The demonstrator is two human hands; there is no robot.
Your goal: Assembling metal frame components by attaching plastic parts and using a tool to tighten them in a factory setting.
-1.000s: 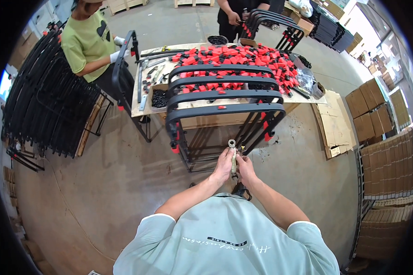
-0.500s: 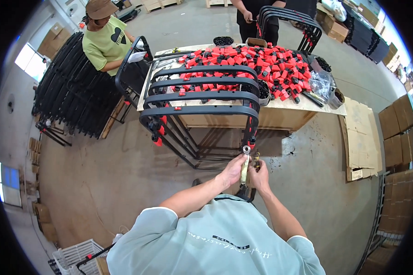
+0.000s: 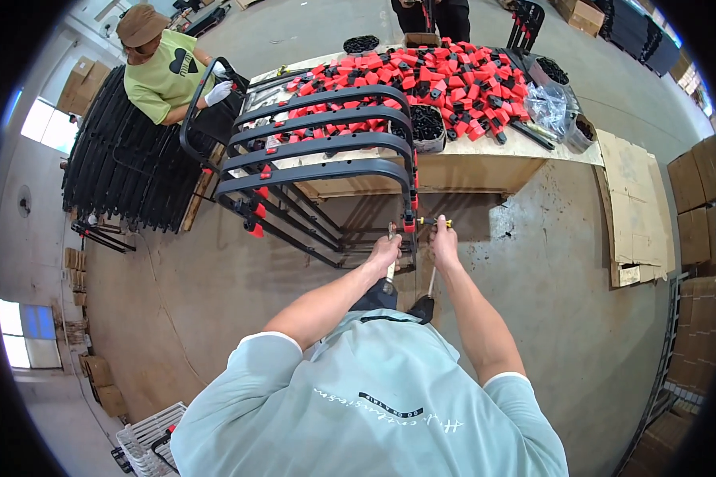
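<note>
Forearms reach forward; the left hand (image 3: pixel 384 251) grips a tool handle (image 3: pixel 391 232), and the right hand (image 3: pixel 442 242) closes around a yellow-tipped tool (image 3: pixel 435 222) at the black frame's (image 3: pixel 318 171) red clip (image 3: pixel 410 225), below the desk (image 3: pixel 469 171) edge.

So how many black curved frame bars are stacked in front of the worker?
4: top bar, second bar, third bar and nearest bar, by the table. More may be hidden.

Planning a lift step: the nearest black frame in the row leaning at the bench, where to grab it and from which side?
Grip the nearest black frame on its curved top bar, coming from above on the floor side. That bar is bare, while the right upright carries a red clip where the left hand and right hand work. The wooden bench blocks the far side.
</note>
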